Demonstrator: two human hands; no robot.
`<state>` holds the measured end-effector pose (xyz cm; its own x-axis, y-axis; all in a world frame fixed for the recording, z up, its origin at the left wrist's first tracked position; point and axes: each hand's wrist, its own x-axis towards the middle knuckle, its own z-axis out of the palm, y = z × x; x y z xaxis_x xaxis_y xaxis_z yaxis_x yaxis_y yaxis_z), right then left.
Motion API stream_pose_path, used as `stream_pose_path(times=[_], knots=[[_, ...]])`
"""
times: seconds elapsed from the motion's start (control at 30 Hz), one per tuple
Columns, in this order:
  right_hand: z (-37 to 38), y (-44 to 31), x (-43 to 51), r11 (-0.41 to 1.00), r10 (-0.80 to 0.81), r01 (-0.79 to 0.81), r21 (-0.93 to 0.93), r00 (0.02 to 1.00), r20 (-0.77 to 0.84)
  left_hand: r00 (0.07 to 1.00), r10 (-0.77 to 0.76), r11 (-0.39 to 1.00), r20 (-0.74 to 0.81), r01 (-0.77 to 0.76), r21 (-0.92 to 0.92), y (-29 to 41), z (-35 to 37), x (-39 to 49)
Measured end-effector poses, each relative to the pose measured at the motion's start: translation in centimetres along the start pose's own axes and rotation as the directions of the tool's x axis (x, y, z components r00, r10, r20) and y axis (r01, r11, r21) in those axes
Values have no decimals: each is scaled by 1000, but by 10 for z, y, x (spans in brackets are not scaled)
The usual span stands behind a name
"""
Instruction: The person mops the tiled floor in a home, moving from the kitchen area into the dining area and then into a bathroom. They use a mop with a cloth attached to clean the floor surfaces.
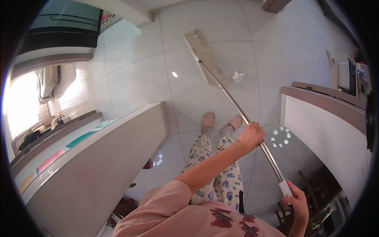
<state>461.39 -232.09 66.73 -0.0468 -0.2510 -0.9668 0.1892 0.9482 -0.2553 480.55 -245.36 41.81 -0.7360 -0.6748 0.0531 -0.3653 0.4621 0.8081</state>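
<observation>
A flat mop with a metal pole (234,102) reaches from my body out across the tiled floor (133,86). Its long head carries a beige cloth pad (204,53) that lies flat on the tiles ahead of my feet. Midway along the pole, my left hand (252,137) is wrapped around the shaft. My right hand (296,199) grips the white handle (285,188) at the near end. Just right of the mop head lies a crumpled piece of white paper or tissue (238,77), apart from the pad.
Low white partition walls stand on my left (118,142) and right (319,124). Farther off are a dark cabinet (59,37) at upper left and a brown furniture leg (275,5) at the top. Wooden chairs (309,189) are at lower right. Pink slippers (208,119) are on my feet.
</observation>
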Motion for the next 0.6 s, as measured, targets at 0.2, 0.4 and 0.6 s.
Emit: stream_pose_path(times=[0.2,0.4,0.6], knots=[[49,-1,42,968,90,-160,193,940,328,986,-94,985,135,72,158,-44,-84,-53],[184,-42,164,984,-69,-47,171,786,614,905,-379,819,195,229,526,-173,-198,-112],[358,-99,273,952,-77,-149,268,732,677,805,-527,554,-272,569,608,-287,-270,-155]])
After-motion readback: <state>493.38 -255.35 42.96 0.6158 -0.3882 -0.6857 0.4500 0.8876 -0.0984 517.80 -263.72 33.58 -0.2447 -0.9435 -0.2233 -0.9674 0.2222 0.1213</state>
